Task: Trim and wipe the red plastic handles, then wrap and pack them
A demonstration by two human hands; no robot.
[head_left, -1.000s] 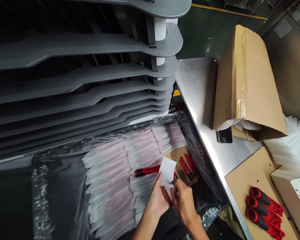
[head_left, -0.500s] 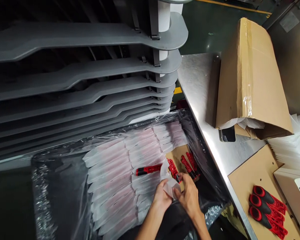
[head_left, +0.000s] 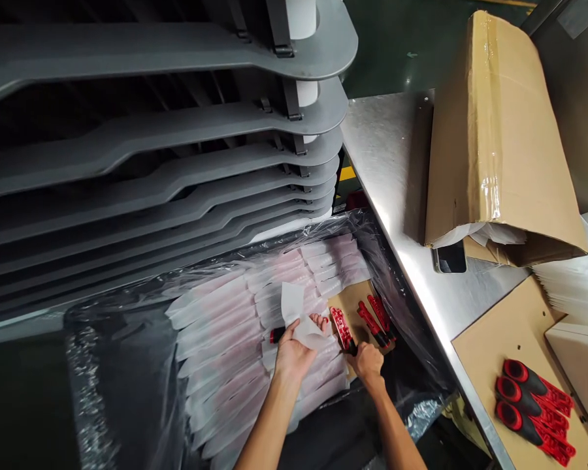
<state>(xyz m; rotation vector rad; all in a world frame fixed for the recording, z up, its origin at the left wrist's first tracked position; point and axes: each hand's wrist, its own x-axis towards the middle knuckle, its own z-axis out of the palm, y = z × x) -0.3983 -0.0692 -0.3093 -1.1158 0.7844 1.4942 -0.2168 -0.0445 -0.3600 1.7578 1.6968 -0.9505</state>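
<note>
My left hand point(head_left: 294, 356) is closed around a thin white wrapping sheet point(head_left: 293, 301), its fingers curled over it. Just beside that hand, the black end of a red-and-black plastic part point(head_left: 277, 335) shows; the rest is hidden by the hand and sheet. My right hand point(head_left: 369, 363) grips the black end of another red-and-black plastic part point(head_left: 342, 325), which lies on brown cardboard point(head_left: 355, 301). Two more such parts point(head_left: 372, 323) rest to its right. Rows of white-wrapped pieces point(head_left: 220, 313), pinkish through the wrapping, lie to the left in a black plastic-lined box point(head_left: 132, 365).
Stacked grey panels point(head_left: 176, 143) rise behind the box. On the right, a metal table point(head_left: 377, 143) carries a cardboard carton point(head_left: 509, 130), a phone point(head_left: 451, 258), a stack of white sheets point(head_left: 568, 267) and three red-and-black parts point(head_left: 536, 408) on a brown board point(head_left: 490, 326).
My hands have moved apart. The left has shifted left with the white sheet, over the part lying on the wrapped rows; the right has let go of the sheet and taken a part's black end.
</note>
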